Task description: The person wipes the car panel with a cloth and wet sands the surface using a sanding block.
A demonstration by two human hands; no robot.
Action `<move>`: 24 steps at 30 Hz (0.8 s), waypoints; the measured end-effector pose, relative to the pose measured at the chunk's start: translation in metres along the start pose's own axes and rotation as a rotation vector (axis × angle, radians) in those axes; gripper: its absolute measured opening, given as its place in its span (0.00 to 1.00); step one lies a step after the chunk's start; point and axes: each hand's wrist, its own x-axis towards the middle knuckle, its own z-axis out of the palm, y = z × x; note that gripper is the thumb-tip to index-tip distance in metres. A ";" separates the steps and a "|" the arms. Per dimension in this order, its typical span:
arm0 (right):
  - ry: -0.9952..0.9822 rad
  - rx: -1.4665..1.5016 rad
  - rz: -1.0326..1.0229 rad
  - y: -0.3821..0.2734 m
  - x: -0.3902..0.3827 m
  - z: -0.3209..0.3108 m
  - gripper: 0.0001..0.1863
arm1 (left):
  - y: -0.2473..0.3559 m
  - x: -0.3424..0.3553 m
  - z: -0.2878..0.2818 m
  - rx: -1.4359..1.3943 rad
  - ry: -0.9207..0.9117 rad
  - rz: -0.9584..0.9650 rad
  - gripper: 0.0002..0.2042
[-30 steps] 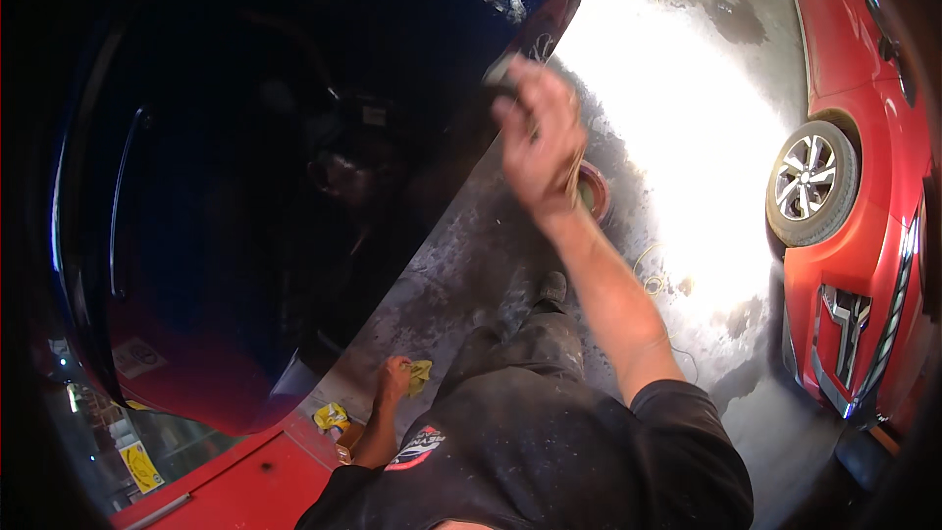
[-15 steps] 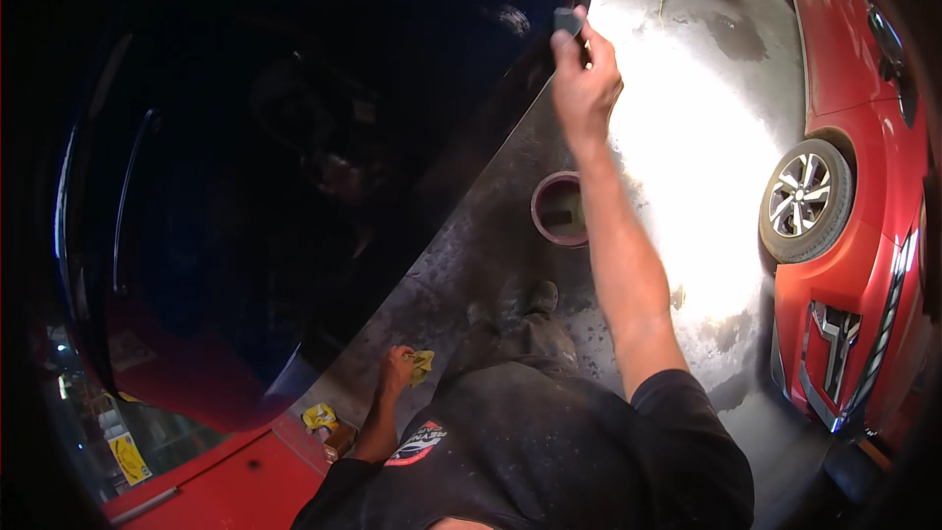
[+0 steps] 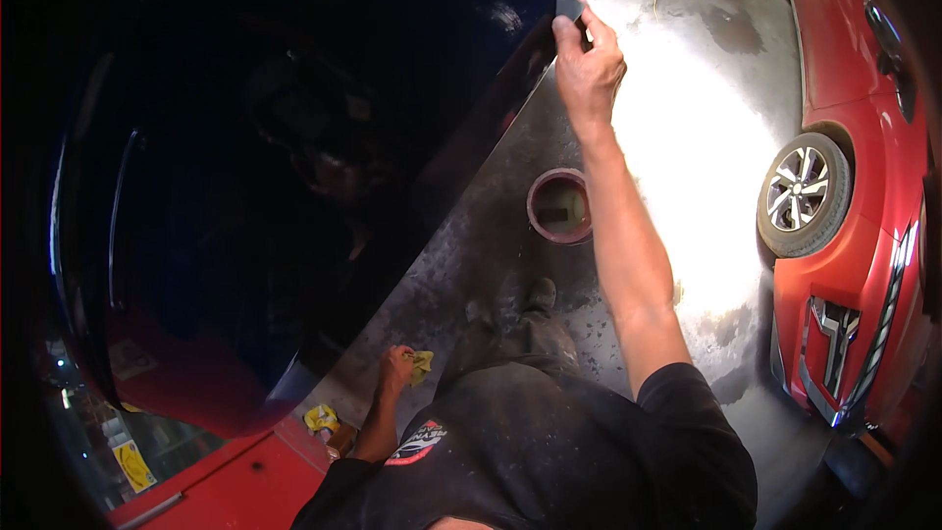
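Observation:
A glossy dark blue car panel (image 3: 324, 59) fills the upper left and mirrors its surroundings. At the panel's far right edge, my right hand (image 3: 590, 69) is closed, pinching a small grey flat pad (image 3: 569, 7) between thumb and fingers. The pad is over or against the edge; I cannot tell whether it touches. My left hand (image 3: 397, 367) hangs low by my side, closed on a crumpled yellow cloth (image 3: 420, 367). It stays apart from the panel.
A round reddish bucket (image 3: 532, 208) with liquid and a dark object inside stands on the floor beneath my right forearm. A red car (image 3: 839, 69) is parked at the right. Lower left are a red surface (image 3: 235, 481) and another yellow bundle (image 3: 320, 418).
My right hand with the grey pad is slightly farther up along the panel's edge. The view has shifted a little. My left hand keeps its place with the yellow cloth.

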 end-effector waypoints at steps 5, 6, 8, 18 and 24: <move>-0.149 0.022 -0.223 -0.028 -0.064 -0.014 0.23 | 0.010 0.006 -0.002 0.006 -0.028 0.033 0.08; -0.149 0.013 -0.185 -0.027 -0.059 -0.013 0.23 | 0.012 0.007 -0.001 -0.003 -0.022 0.035 0.08; -0.084 -0.055 -0.232 -0.015 -0.032 -0.007 0.23 | 0.014 0.009 0.000 -0.009 -0.016 0.038 0.08; -0.212 -0.029 -0.239 -0.057 -0.066 -0.031 0.25 | 0.018 0.009 0.003 0.000 -0.010 0.027 0.07; -0.013 0.082 0.054 -0.011 -0.003 -0.005 0.20 | 0.017 0.003 0.005 -0.011 0.025 0.026 0.07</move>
